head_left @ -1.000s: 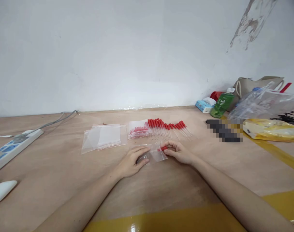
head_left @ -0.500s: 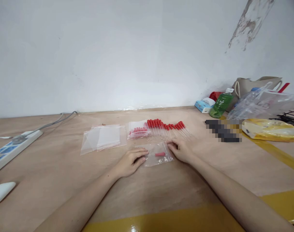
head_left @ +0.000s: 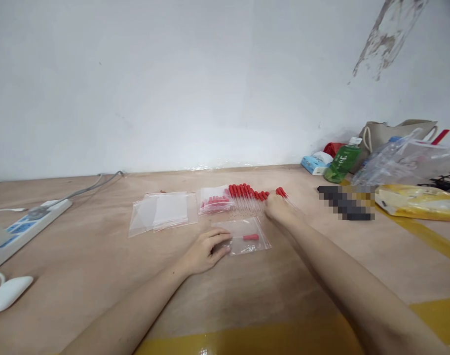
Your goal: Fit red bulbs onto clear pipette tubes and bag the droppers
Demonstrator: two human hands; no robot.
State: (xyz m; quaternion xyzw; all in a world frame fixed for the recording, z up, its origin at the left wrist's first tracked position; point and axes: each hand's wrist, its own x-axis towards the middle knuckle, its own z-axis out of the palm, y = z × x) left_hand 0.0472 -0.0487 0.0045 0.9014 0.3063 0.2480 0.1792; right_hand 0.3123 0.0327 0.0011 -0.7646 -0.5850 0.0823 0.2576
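One red-capped dropper lies inside the small clear bag on the table. Left hand rests flat and loosely open on the bag's near edge, pinning it. Right hand is among the loose row of droppers; its fingers are hidden, so grip cannot be judged. Risk: thin tubes may roll or scatter if nudged; the bag mouth may close if the pin slips.

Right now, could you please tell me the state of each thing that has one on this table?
Small clear bag: flat, one red-capped dropper inside.
Left hand: resting on that bag's edge.
Right hand: on the row of loose droppers.
Filled bag: lying flat.
Empty bags: stacked flat.
Green bottle: capped, leaning.
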